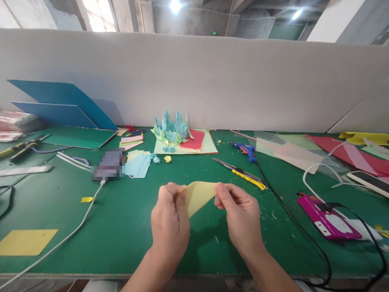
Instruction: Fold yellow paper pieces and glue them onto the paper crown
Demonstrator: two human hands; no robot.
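Between my two hands is a piece of yellow paper (199, 196), folded or bent into a roughly triangular shape and raised above the green table. My left hand (170, 215) is closed on its left side, thumb against the paper. The upper right corner is pinched by the thumb and fingers of my right hand (240, 215). Beyond the hands lie a small folded yellow paper piece (167, 159) and small blue folded pieces (156, 158). A yellow utility knife (243, 174) rests past my right hand, its blade pointing to the far left.
A blue paper-petal model (172, 127) stands at the back beside red paper (193, 139). Blue sheets (138, 164) lie left of it. A glue gun (246, 151) trails a black cable on the right, near a magenta power strip (330, 217). Yellow paper (28, 242) lies front left.
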